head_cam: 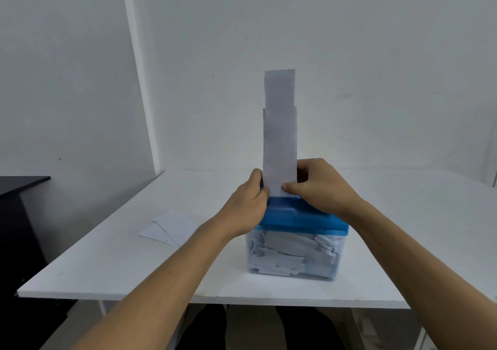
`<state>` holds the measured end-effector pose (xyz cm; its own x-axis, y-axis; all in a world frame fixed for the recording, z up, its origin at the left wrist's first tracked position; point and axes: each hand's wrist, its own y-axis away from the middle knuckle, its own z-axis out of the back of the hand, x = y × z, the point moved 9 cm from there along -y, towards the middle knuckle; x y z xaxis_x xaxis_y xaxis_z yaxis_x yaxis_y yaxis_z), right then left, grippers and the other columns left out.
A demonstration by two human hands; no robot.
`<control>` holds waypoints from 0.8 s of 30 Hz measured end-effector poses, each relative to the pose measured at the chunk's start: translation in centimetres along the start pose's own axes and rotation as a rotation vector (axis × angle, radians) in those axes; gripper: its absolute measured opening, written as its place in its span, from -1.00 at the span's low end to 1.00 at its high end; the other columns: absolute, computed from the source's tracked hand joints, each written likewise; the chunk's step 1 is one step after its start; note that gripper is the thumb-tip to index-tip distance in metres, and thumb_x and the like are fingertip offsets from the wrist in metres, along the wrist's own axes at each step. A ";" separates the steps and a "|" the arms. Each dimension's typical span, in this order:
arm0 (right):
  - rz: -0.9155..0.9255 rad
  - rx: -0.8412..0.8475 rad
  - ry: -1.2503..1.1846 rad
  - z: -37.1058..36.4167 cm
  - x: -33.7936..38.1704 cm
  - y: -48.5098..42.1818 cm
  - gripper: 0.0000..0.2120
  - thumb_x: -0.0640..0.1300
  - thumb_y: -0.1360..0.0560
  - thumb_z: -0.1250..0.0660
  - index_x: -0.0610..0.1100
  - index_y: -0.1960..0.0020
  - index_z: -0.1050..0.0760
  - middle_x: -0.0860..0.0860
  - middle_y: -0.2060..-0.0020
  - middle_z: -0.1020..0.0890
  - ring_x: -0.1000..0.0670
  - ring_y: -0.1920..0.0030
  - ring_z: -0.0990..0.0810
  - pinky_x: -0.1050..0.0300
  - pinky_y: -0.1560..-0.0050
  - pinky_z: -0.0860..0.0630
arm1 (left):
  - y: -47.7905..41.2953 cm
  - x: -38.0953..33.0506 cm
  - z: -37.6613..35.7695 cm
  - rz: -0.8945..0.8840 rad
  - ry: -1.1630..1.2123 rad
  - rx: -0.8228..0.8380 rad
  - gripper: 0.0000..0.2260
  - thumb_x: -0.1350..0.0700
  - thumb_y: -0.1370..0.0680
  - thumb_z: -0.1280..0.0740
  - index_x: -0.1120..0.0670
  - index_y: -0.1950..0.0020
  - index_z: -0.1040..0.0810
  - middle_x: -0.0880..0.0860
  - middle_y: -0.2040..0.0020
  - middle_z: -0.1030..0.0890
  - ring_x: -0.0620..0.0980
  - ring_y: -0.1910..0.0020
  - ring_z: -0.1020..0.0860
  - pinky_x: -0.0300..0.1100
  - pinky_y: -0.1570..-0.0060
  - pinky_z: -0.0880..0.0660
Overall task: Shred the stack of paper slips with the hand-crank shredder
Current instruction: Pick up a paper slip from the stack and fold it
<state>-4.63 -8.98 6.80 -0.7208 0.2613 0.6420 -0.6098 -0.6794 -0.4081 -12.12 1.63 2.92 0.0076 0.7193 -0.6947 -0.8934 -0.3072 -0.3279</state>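
Observation:
The hand-crank shredder (301,219) has a blue lid on a clear bin (293,258) holding several cut paper pieces. It stands at the middle of the white table (107,263). Tall white paper slips (279,134) stand upright with their lower end at the lid's slot. My left hand (247,202) pinches the slips' left edge near the bottom. My right hand (320,185) pinches their right edge, thumb in front. The crank is hidden behind my hands.
Two or three white slips (169,228) lie flat on the table to the left of the shredder. A dark cabinet (18,215) stands beyond the table's left edge. White walls close in behind the table.

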 end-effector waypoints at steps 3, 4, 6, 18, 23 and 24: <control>-0.004 -0.007 -0.003 0.2 0.0 0.0 -0.65 -0.14 -0.55 -0.41 -0.11 -0.33 -0.54 0.01 -0.15 -0.66 -0.01 -0.06 -0.63 0.29 -0.01 -0.51 | 0.1 -0.2 0.0 0.006 -0.018 -0.002 -0.81 0.04 -0.73 -0.02 0.01 -0.33 -0.28 0.00 -0.27 -0.48 -0.02 -0.14 -0.52 -0.03 -0.20 -0.55; -0.003 -0.026 -0.020 0.4 0.0 0.1 -0.67 -0.14 -0.55 -0.41 -0.12 -0.30 -0.56 0.02 -0.13 -0.67 0.00 -0.05 -0.64 0.30 -0.01 -0.52 | 0.1 -0.2 0.0 0.008 -0.013 -0.004 -0.82 0.04 -0.73 -0.02 0.01 -0.30 -0.29 0.00 -0.25 -0.49 -0.02 -0.13 -0.52 -0.01 -0.19 -0.55; 0.006 -0.084 -0.063 1.0 -0.1 0.2 -0.73 -0.17 -0.54 -0.41 -0.12 -0.24 -0.61 0.03 -0.06 -0.70 0.02 -0.02 -0.66 0.29 0.02 -0.53 | 0.1 -0.1 0.2 0.008 -0.012 -0.021 -0.85 0.04 -0.73 -0.02 0.02 -0.24 -0.31 0.00 -0.17 -0.52 -0.01 -0.10 -0.53 0.03 -0.16 -0.55; -0.065 0.083 -0.069 -0.4 -0.4 0.0 -0.86 -0.08 -0.52 -0.42 -0.08 0.20 -0.62 0.09 0.37 -0.64 0.15 0.40 -0.52 0.32 0.33 -0.43 | -0.2 -0.5 0.2 -0.005 0.002 0.004 -0.71 -0.05 -0.64 -0.31 0.04 -0.28 -0.39 -0.03 -0.02 -0.55 0.00 0.02 -0.56 -0.14 0.01 -0.53; -0.162 0.084 -0.043 -0.5 -0.9 -0.3 -0.76 -0.06 -0.48 -0.41 -0.26 0.08 -0.59 -0.19 0.21 -0.66 -0.10 0.31 -0.51 0.04 0.21 -0.42 | -0.7 -0.1 0.3 0.123 0.103 -0.045 -0.87 0.08 -0.66 -0.29 0.02 0.08 -0.45 -0.06 0.18 -0.49 -0.01 0.16 -0.48 -0.27 0.16 -0.42; -0.168 0.090 -0.023 -0.5 -0.9 -0.3 -0.81 -0.08 -0.48 -0.41 -0.23 0.12 -0.58 -0.16 0.27 -0.64 -0.07 0.34 -0.49 0.08 0.23 -0.40 | -0.8 0.2 0.3 0.173 0.149 -0.068 -0.84 0.07 -0.68 -0.25 0.04 0.10 -0.46 0.00 0.17 -0.50 -0.02 0.17 -0.46 -0.28 0.18 -0.40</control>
<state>-3.98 -8.65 6.02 -0.6030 0.3613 0.7112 -0.6881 -0.6867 -0.2346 -11.55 2.18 3.23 -0.0723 0.5543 -0.8292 -0.8548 -0.4628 -0.2349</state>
